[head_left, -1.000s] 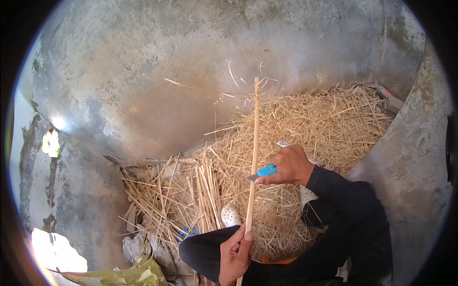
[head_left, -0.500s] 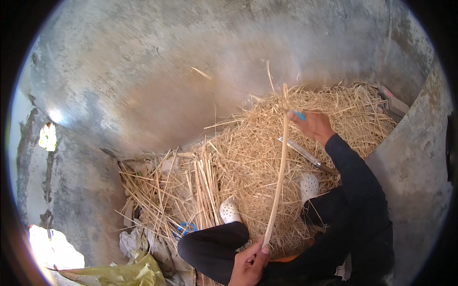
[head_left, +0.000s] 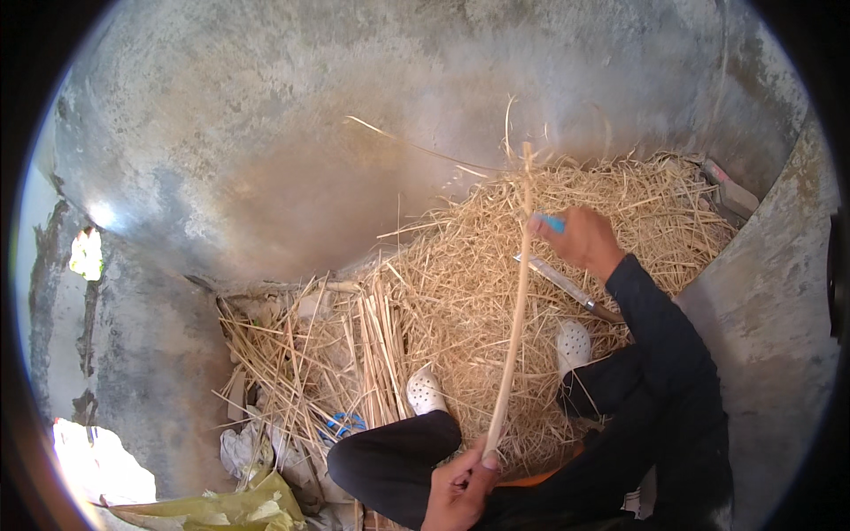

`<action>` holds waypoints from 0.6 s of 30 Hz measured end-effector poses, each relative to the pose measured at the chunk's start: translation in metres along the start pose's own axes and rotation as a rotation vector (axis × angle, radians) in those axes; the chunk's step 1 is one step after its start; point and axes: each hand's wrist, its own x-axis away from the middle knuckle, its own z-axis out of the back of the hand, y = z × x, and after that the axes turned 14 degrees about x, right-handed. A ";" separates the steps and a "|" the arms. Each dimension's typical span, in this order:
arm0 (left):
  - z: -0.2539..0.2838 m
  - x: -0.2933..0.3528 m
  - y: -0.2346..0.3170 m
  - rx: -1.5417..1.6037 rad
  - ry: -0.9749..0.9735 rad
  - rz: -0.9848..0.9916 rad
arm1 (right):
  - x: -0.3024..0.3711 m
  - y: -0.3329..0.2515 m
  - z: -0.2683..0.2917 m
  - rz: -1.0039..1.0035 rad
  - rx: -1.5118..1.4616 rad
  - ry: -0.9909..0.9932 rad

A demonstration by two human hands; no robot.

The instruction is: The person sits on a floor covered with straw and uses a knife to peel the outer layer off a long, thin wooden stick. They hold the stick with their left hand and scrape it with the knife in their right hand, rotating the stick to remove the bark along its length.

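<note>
A long, pale, slightly bent bamboo-like strip (head_left: 511, 363) runs upward from my left hand (head_left: 460, 488), whose thumb and fingers pinch its lower end. Near the strip's upper part, my right hand (head_left: 586, 243) is closed around a small blue-handled tool (head_left: 554, 223) pressed against the strip; its working edge is too small to make out. Thin shavings (head_left: 398, 137) hang in the air around the strip's far end. Below my right hand, a knife (head_left: 567, 283) with a long blade and brown handle lies on the shavings.
A deep heap of straw-coloured shavings (head_left: 469, 292) lies against the grey concrete wall (head_left: 266, 133). Cut strips (head_left: 382, 345) stand bundled left of my white clogs (head_left: 425, 389). Loose sticks, a yellowish plastic sheet (head_left: 212, 513) and a block (head_left: 733, 193) lie around.
My right hand and the blue-handled tool have shifted slightly down along the strip. More thin shavings fly off near its far end, one long curl going left. My left hand barely moves.
</note>
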 end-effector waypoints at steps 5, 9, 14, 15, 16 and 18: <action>0.007 -0.007 0.004 0.095 0.055 -0.019 | 0.077 -0.063 -0.017 0.590 -0.164 0.136; 0.005 -0.004 0.002 0.042 0.026 -0.030 | 0.035 -0.032 -0.012 0.273 -0.114 0.015; 0.012 -0.008 0.000 -0.039 0.039 -0.032 | 0.057 -0.043 -0.023 0.393 -0.076 0.032; 0.012 -0.007 0.001 -0.058 0.055 -0.063 | 0.063 -0.052 -0.027 0.499 -0.076 0.063; 0.010 -0.006 0.003 -0.077 0.073 -0.094 | 0.063 -0.057 -0.025 0.518 -0.069 0.064; 0.011 -0.004 0.000 -0.131 0.095 -0.116 | 0.071 -0.062 -0.019 0.538 -0.054 0.051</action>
